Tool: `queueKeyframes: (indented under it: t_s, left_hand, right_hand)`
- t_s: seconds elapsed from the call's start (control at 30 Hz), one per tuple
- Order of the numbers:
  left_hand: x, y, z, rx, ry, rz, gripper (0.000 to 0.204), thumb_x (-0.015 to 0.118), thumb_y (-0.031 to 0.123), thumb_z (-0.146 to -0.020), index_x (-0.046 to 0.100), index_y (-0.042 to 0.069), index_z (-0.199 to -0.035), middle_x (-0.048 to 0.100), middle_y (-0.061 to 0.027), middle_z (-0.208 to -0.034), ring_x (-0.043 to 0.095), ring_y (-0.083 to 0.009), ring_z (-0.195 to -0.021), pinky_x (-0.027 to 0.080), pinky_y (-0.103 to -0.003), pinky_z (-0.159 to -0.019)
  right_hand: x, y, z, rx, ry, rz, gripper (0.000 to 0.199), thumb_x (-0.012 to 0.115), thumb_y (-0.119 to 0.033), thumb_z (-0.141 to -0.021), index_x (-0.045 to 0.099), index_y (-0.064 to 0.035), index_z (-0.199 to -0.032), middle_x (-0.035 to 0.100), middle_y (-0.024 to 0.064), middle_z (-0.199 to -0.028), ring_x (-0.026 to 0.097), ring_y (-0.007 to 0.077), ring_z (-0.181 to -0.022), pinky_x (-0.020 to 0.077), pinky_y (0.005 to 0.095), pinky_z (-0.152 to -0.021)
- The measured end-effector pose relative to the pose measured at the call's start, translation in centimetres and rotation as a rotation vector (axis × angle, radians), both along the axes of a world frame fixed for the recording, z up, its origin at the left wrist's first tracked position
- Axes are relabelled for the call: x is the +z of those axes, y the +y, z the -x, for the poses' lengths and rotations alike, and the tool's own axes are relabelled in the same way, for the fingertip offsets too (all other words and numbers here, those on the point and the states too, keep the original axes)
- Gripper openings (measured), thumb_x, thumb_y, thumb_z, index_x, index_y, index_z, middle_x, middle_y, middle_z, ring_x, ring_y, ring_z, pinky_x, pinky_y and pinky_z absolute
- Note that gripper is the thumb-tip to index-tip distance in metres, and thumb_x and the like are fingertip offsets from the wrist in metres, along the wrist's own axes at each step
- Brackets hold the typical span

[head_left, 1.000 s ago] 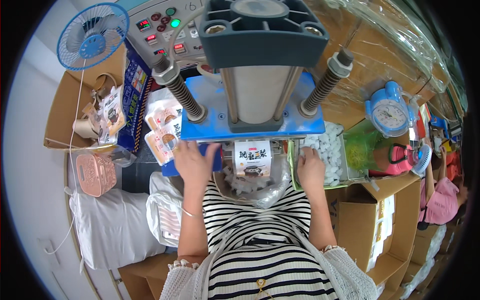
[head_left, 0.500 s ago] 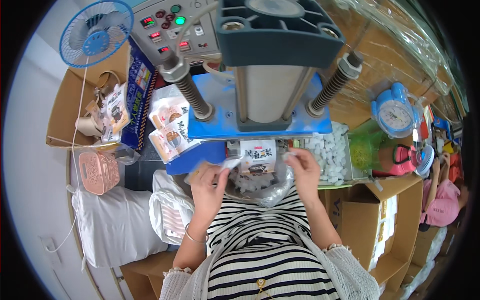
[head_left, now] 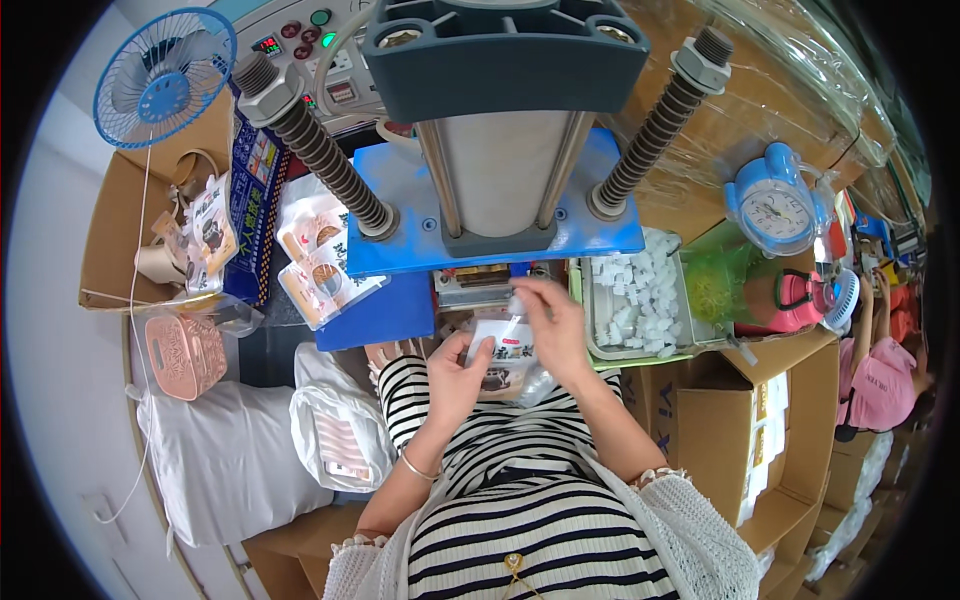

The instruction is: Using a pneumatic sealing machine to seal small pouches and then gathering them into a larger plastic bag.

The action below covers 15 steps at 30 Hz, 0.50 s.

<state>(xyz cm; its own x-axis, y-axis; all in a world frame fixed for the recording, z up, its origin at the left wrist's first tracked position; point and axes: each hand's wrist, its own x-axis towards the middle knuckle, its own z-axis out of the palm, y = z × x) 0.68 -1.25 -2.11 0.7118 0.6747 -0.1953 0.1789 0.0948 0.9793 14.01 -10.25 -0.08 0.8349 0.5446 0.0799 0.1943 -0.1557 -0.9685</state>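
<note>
My left hand [head_left: 455, 375] holds a clear pouch [head_left: 503, 360] with a white and red label and dark contents, just above my striped lap. My right hand [head_left: 552, 325] pinches a small white packet [head_left: 517, 303] at the pouch's top edge. Both hands sit in front of the blue press plate [head_left: 490, 225] of a sealing machine with two dark coil springs. A green tray [head_left: 592, 338] full of small white packets stands right beside my right hand.
Filled pouches [head_left: 322, 258] lie on the blue ledge to the left. A cardboard box [head_left: 130, 250] with pouches, a blue fan [head_left: 163, 75], a pink patterned bag [head_left: 184, 352], a blue alarm clock [head_left: 778, 208] and open cartons [head_left: 740, 420] surround me. Another person in pink sits far right.
Both hands pulled the pouch back from under the press toward my lap. My right hand moved in over the pouch top and now pinches a small white packet there.
</note>
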Motion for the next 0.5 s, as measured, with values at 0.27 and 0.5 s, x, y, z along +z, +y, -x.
queueKeyframes:
  t_s: [0.27,0.5]
  left_hand:
    - [-0.7,-0.3,-0.3,-0.013,0.002,0.064,0.012,0.066,0.013,-0.092,0.066,0.001,-0.089,0.058,0.0056,-0.075,0.046,-0.0007,-0.066,0.038,-0.017,-0.059]
    - [-1.8,0.1,0.2,0.005,0.004,0.146,0.013,0.065,0.014,-0.093,0.066,0.001,-0.089,0.060,0.0052,-0.075,0.047,-0.0006,-0.066,0.038,-0.018,-0.060]
  right_hand:
    - [0.1,0.4,-0.3,0.145,-0.155,0.073,0.016,0.063,-0.014,-0.089,0.068,-0.0025,-0.100,0.067,0.0133,-0.091,0.063,0.0293,-0.080,0.0500,0.0357,-0.071]
    - [-0.3,-0.1,-1.9,0.059,-0.258,-0.008,0.016,0.065,-0.014,-0.087,0.069,-0.0034,-0.099,0.067,0.0137,-0.089,0.064,0.0280,-0.077,0.0503,0.0353,-0.069]
